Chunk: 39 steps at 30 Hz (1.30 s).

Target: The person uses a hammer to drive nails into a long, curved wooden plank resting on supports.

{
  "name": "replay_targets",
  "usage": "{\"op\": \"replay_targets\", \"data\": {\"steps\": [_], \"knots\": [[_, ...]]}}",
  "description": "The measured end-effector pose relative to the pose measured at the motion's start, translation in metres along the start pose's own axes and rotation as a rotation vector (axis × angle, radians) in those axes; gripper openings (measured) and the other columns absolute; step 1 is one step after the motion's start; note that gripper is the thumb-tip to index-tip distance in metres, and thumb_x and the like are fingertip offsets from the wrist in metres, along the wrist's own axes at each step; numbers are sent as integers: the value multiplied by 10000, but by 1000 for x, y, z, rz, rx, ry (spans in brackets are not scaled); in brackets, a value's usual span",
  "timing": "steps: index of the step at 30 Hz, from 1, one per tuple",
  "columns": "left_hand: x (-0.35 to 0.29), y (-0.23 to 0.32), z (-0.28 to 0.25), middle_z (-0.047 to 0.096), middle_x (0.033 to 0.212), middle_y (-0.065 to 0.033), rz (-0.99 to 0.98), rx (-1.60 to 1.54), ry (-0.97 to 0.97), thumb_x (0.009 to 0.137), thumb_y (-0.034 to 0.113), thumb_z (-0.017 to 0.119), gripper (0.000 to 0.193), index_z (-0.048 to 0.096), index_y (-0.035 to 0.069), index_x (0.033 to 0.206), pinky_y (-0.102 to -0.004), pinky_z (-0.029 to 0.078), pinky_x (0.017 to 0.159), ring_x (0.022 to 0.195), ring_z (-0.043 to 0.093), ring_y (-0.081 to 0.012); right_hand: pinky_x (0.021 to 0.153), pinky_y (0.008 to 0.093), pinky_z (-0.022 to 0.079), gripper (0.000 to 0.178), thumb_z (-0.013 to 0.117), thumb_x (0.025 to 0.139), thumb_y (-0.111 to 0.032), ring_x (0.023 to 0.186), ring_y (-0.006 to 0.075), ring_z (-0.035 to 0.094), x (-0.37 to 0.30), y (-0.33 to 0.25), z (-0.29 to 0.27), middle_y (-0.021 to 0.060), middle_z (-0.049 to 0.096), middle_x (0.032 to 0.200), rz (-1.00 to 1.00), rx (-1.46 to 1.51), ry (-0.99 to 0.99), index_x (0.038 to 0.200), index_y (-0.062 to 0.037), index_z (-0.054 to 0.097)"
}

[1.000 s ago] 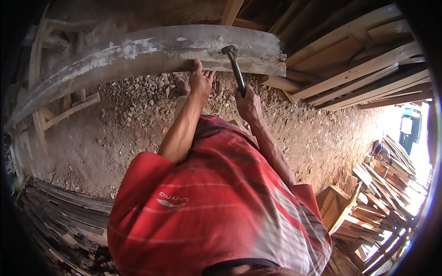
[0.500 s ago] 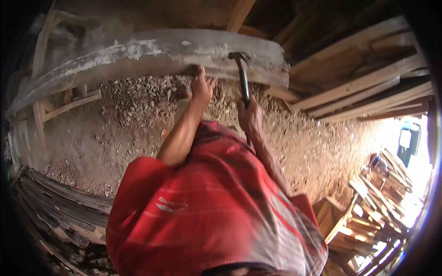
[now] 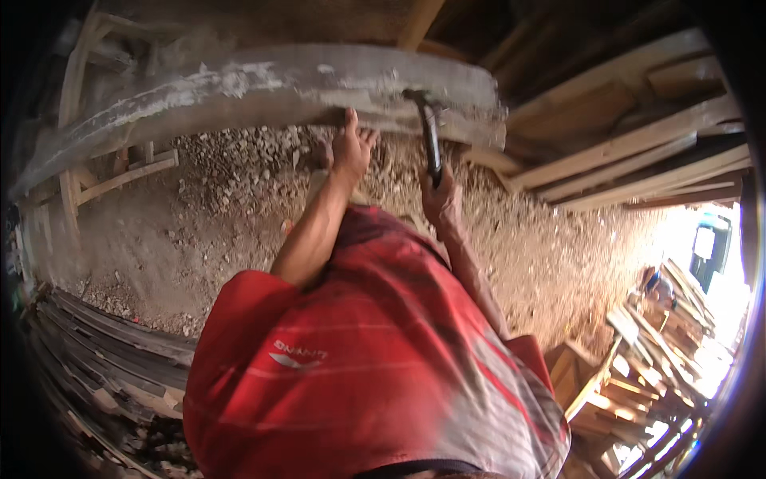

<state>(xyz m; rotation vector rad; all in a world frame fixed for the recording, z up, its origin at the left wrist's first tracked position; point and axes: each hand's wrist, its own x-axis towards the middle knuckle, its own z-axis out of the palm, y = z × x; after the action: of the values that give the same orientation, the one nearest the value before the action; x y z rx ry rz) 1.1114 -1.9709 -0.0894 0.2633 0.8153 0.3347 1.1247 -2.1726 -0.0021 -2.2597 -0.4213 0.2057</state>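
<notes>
A long grey wooden beam [image 3: 367, 72], streaked with white along its left part, lies across the far side in front of me. My left hand [image 3: 349, 152] rests against its near edge, one finger stretched up onto the wood and the others apart beside it. Further right, my right hand [image 3: 441, 198] is closed round the dark handle of a claw hammer [image 3: 432, 144]. The hammer's head is blurred and lies over the beam's near face, close to its right end. Whether it touches the wood I cannot tell.
A wooden trestle frame [image 3: 72, 160] stands under the beam's left part. Stacked planks [image 3: 630, 152] lie at the right, with dark boards [image 3: 112, 359] at lower left. Scrap wood [image 3: 654, 343] is heaped at lower right. Gravel [image 3: 239, 168] covers the ground beneath the beam.
The hammer and my right hand have shifted slightly to the right, and the handle tilts a little differently. My left hand stays in nearly the same place at the beam's edge.
</notes>
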Motion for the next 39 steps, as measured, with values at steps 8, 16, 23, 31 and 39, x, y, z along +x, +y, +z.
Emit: {"op": "replay_targets", "data": {"steps": [8,16,23,31,39], "knots": [[17,-25,-59,592,1415,-166,-271,-15,-428,1010,165,576,353,577,-1,1322,-503,459,1143,1355,526,-326,587,443,458,362,690,939,-373,601,317,596,-108,14,-74,191,597,672,420,-57,32,909,-28,583],[77,-35,-7,705,1150,-162,-297,-440,-437,985,234,644,322,626,4,1210,-516,587,939,1073,681,-345,572,400,393,392,730,905,-390,613,198,457,-208,69,-83,95,509,653,633,-72,36,833,-32,586],[99,-64,-27,676,1231,-164,-372,-382,-185,1013,220,580,331,603,-11,1249,-536,520,1010,1141,635,-334,639,406,470,362,689,931,-373,691,242,603,-214,54,-87,149,638,759,623,-63,46,985,-15,665],[50,13,-187,713,1016,-162,-61,66,81,1019,202,596,245,593,-11,1141,-288,578,611,803,701,-239,449,265,374,383,646,990,-408,484,91,487,-148,16,-63,-11,514,589,387,204,-16,812,-78,571],[-145,167,-465,718,1027,-123,165,584,651,985,296,591,291,672,26,1059,-353,552,679,851,702,-233,429,257,381,361,604,1015,-423,459,85,479,-39,-81,-3,-20,511,615,355,538,-86,874,-93,566]]}}
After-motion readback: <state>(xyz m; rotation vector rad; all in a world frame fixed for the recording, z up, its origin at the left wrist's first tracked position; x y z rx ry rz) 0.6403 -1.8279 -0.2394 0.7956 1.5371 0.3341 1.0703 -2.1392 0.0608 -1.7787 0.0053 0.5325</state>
